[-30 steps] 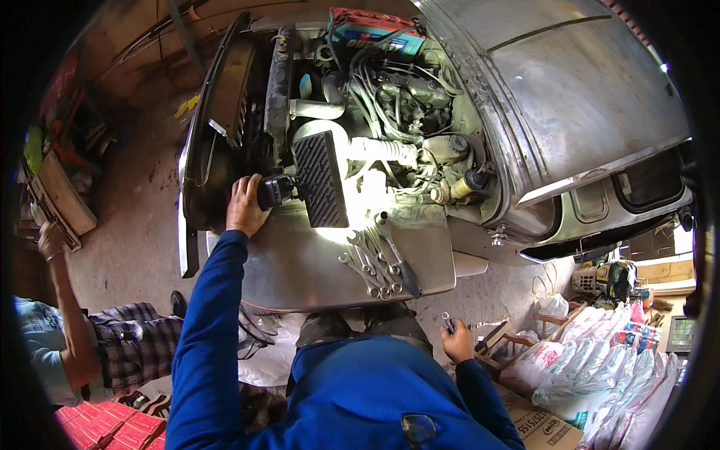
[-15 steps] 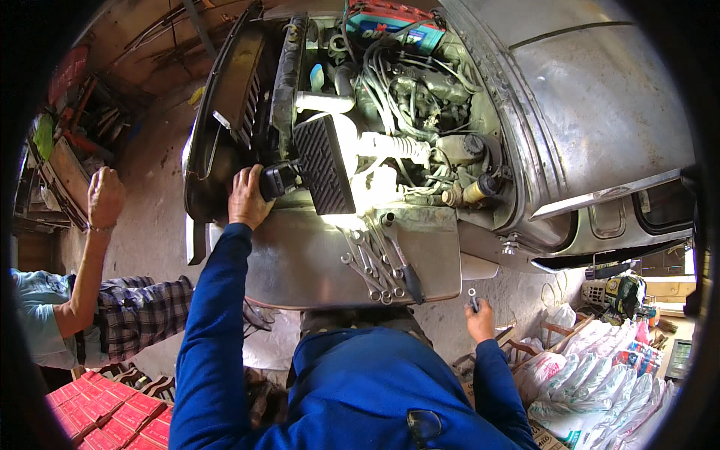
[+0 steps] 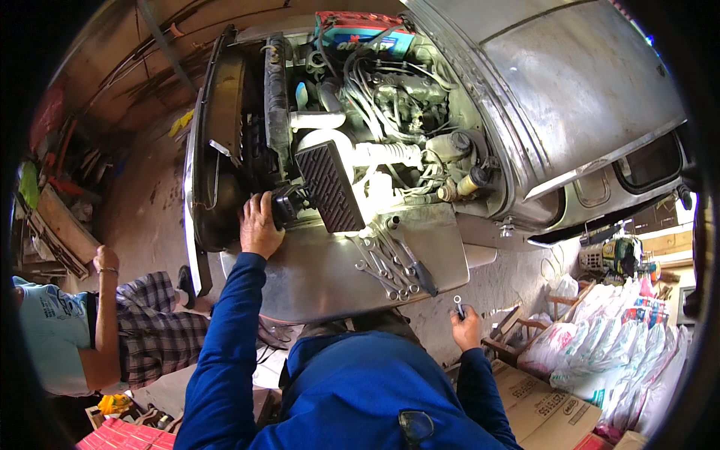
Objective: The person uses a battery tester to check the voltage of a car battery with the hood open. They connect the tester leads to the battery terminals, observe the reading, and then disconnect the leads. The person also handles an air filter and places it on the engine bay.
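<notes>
My left hand [image 3: 260,225] rests on the car's front bodywork, fingers extended, beside the black bracket [image 3: 288,204] of a work light. That work light [image 3: 330,187] has a ribbed black back and shines into the engine bay [image 3: 412,105]. My right hand [image 3: 466,328] is closed round a wrench [image 3: 457,301], its ring end pointing up, held off the fender's near right edge. On the metal fender [image 3: 322,281] several wrenches [image 3: 381,268] lie in a bunch, next to a ratchet [image 3: 420,276] with a dark handle.
Another person [image 3: 90,330] in a light blue shirt stands at the left. The raised or sloping body panel [image 3: 577,82] fills the upper right. White plastic bags [image 3: 600,352], a cardboard box [image 3: 540,405] and a wooden chair [image 3: 510,337] stand at the lower right.
The view has shifted slightly. My right hand with the wrench has come a little inward and lower. My left hand stays by the work light. The other person's raised hand has dropped.
</notes>
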The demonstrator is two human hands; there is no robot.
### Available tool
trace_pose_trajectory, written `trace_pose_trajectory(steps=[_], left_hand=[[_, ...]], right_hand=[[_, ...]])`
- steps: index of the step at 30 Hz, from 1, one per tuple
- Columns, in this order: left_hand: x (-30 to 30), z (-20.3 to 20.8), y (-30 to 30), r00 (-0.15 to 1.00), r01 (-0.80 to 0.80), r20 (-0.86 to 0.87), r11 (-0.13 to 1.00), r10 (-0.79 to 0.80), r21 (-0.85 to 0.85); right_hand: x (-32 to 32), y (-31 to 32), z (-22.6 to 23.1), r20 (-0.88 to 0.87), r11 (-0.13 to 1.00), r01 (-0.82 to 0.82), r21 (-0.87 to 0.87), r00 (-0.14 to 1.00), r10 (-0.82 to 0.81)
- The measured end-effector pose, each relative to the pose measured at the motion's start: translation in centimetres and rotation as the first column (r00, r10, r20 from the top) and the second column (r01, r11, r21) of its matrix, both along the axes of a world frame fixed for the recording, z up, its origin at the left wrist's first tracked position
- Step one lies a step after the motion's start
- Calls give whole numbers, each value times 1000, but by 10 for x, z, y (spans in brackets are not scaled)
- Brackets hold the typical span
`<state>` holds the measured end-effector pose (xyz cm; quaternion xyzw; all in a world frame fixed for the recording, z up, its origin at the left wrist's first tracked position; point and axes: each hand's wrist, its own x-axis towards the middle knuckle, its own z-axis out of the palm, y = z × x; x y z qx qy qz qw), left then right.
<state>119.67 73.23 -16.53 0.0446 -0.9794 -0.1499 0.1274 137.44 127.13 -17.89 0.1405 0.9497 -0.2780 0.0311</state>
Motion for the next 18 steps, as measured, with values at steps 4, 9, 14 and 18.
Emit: trace_pose_trajectory(steps=[4,9,14,18], left_hand=[[-4,8,-18,992,120,36,990,-123,75],[-6,4,-27,982,183,30,979,-186,85],[-6,-2,-30,982,178,39,977,-184,118],[-7,-1,-32,981,187,32,977,-191,101]], right_hand=[[2,-18,8,-40,1000,21,-6,999,-21],[-12,-49,26,-53,996,64,-68,996,-68],[-36,-79,41,-63,997,57,-52,996,-60],[-45,-91,46,-100,996,14,-84,995,-23]])
